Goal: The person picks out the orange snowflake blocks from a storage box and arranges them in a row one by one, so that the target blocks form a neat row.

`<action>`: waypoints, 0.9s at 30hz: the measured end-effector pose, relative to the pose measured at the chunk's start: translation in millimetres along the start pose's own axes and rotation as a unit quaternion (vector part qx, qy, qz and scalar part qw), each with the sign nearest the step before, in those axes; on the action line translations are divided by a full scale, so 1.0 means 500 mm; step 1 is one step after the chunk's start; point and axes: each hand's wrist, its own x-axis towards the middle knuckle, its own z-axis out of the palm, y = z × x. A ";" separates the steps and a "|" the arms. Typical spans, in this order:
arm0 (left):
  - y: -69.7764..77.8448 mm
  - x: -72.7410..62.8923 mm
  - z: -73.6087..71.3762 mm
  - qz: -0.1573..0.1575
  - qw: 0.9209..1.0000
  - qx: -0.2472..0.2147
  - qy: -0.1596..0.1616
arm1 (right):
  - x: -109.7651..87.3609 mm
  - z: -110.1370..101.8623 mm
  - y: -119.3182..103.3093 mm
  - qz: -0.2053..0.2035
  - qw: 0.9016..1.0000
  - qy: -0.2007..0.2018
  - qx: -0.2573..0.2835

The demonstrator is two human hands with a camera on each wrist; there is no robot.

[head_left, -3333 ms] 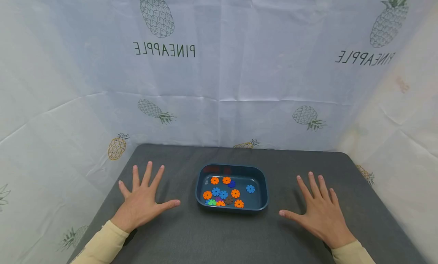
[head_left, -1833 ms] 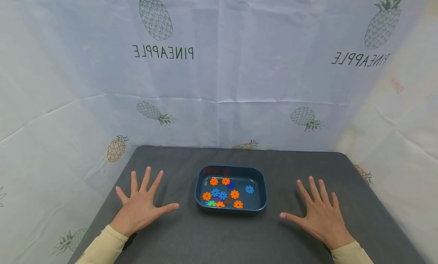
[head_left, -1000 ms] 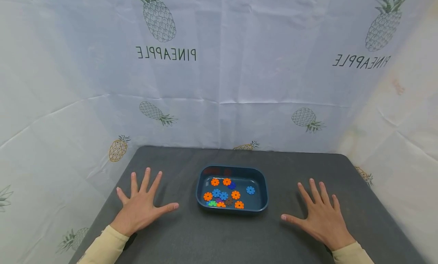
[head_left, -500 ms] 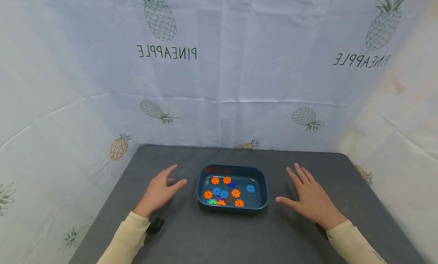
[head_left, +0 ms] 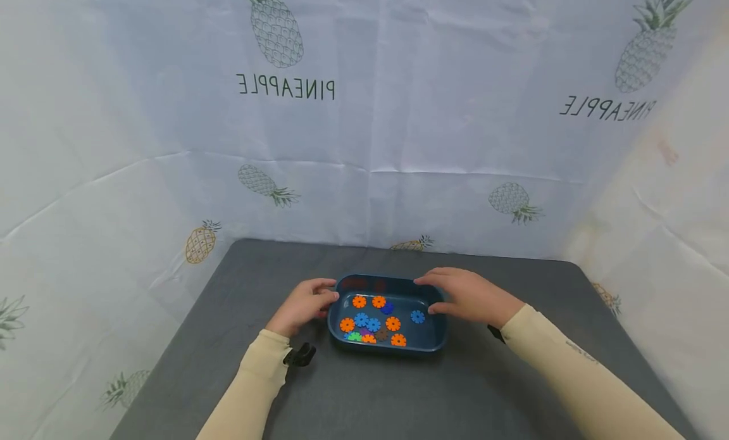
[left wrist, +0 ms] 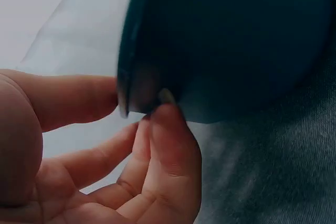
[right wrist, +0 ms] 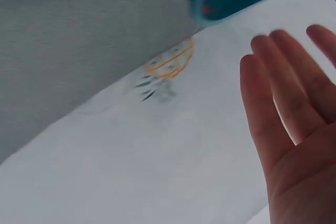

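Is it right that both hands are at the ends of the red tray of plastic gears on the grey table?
Not quite: the tray is dark blue, not red, as the head view shows. The left hand and right hand are at its ends, gears inside, on the grey table.

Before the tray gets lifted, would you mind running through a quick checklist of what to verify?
1. Left hand on the left rim of the blue tray: ok, fingers touch it.
2. Right hand gripping the right rim: cannot tell; its fingers look straight in the wrist view.
3. Gear pieces all inside the tray: ok.
4. Tray flat on the grey table: ok.
5. Table around the tray free of loose pieces: ok.
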 end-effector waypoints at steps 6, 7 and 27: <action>-0.007 0.010 0.000 -0.002 1.000 -0.026 0.013 | 0.077 0.009 -0.048 -0.069 0.996 -0.065 -0.005; -0.008 0.010 0.000 -0.001 0.999 -0.030 0.013 | 0.086 0.013 -0.054 -0.081 0.994 -0.075 -0.006; -0.016 0.022 -0.008 0.001 0.999 -0.051 -0.008 | 0.153 0.088 -0.127 -0.090 0.973 -0.204 -0.051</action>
